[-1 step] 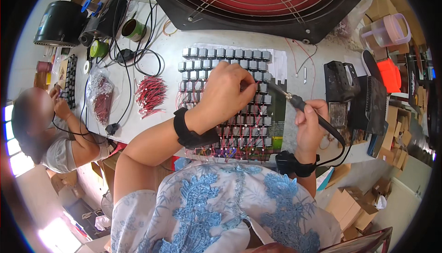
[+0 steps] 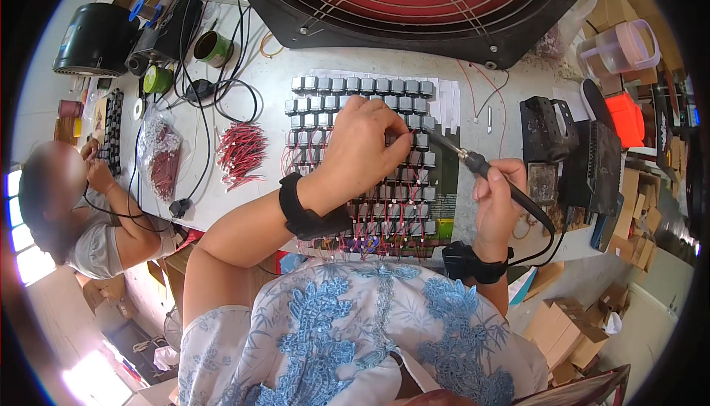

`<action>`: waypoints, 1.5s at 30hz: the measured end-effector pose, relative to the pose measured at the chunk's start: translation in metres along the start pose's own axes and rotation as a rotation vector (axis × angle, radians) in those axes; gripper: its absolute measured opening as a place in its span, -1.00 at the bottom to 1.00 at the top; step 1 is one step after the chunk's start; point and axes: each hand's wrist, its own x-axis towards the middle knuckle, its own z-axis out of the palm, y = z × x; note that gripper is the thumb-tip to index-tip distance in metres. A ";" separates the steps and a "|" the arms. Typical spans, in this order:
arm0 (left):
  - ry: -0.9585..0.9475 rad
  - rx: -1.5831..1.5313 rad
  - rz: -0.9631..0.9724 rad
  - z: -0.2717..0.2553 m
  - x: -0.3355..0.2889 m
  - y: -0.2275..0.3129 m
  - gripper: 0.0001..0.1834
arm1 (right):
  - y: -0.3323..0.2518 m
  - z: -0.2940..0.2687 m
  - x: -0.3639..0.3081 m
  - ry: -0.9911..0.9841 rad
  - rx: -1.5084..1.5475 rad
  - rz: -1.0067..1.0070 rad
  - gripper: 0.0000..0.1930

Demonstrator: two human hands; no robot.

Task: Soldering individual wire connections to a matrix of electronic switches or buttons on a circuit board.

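Observation:
Rows of small silver block-shaped parts, which look like little motors (image 2: 353, 85), stand on the table in a close grid, with thin red wires (image 2: 384, 211) trailing from the nearer rows. Over the middle of the grid is my left hand (image 2: 362, 140), its thumb and fingers pinched together; whatever lies between the fingertips is hidden. My right hand (image 2: 498, 203) grips a soldering iron (image 2: 479, 166) by its black handle. The iron's metal tip points left to the grid's right side, close to my left fingertips; whether it touches a part cannot be made out.
A large fan (image 2: 414, 7) with a red inside stands at the far side. Left lie a pile of red wires (image 2: 240, 154), a bag of wires (image 2: 159, 154) and black cables. At right are a black holder (image 2: 547, 129) and an orange container (image 2: 626, 120). Another person (image 2: 96, 206) works far left.

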 end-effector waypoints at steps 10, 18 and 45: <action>-0.002 0.036 -0.013 0.005 0.003 -0.002 -0.89 | 0.000 0.004 0.001 -0.061 -0.062 -0.026 -0.93; -0.007 0.030 -0.008 0.004 0.002 -0.002 -0.89 | 0.001 0.005 0.002 -0.073 -0.021 -0.042 -0.95; 0.027 0.062 0.007 0.006 0.002 -0.002 -0.87 | -0.003 0.009 0.013 -0.043 0.111 0.019 -0.92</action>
